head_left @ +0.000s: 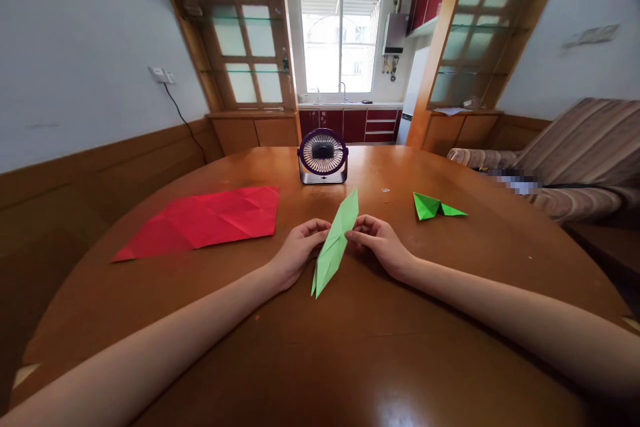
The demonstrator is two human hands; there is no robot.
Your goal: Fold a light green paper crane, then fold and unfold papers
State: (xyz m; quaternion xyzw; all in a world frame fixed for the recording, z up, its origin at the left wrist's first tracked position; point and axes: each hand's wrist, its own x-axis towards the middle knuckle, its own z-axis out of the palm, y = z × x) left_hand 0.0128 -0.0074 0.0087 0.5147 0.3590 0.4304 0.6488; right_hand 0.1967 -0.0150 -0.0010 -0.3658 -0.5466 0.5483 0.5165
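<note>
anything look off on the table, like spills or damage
Nothing looks spilled or toppled; the fan stands upright. One small oddity: a pale mark on the table, between the fan and the bright green folded paper, stands out against the brown surface but is too small to identify.

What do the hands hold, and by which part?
The light green folded paper, held near its middle: the left hand at its left edge, the right hand at its right edge.

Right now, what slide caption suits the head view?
Left hand and right hand hold folded pale green paper; a red sheet lies left, a bright green folded piece right.
</note>
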